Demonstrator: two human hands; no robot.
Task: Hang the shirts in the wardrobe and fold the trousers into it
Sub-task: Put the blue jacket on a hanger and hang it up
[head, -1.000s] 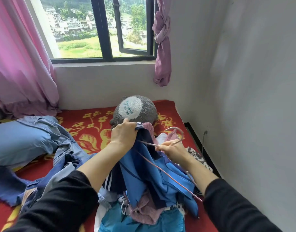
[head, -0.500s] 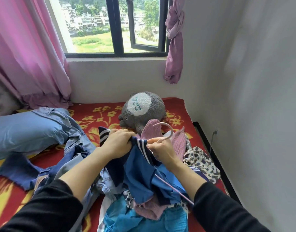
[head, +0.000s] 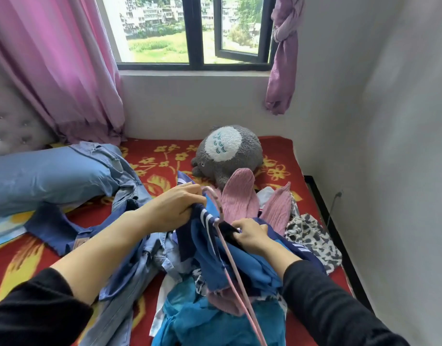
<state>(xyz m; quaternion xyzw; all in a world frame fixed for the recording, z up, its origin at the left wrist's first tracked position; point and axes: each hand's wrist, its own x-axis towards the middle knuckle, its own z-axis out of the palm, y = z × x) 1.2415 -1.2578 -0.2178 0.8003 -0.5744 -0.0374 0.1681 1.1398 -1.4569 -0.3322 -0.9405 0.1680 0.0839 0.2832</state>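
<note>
Your right hand has left the pink hanger to pinch the blue shirt, while your left hand grips its collar.

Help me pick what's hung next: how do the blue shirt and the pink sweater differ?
The blue shirt is gripped by the left hand and right hand over a pink hanger; the pink sweater lies untouched behind. The blue shirt is smooth with white-striped navy trim; the pink sweater is plain cable knit. Both are tops.
</note>
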